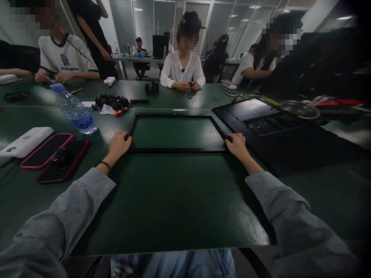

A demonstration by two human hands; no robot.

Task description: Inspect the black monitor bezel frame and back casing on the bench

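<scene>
Both my hands grip a thin black rectangular frame by its two short sides, over the green tabletop. My left hand is closed around the left side, near the front corner. On the opposite side, my right hand is closed around the right edge. Through the frame's open middle the green table surface shows. I cannot tell whether the frame touches the table or hovers just above it. A large black panel with recessed parts lies just right of my right hand.
A water bottle stands at the left, near two phones in red cases and a white device. Behind the frame lies a heap of black parts. A metal bowl sits at the right. A person in white sits opposite.
</scene>
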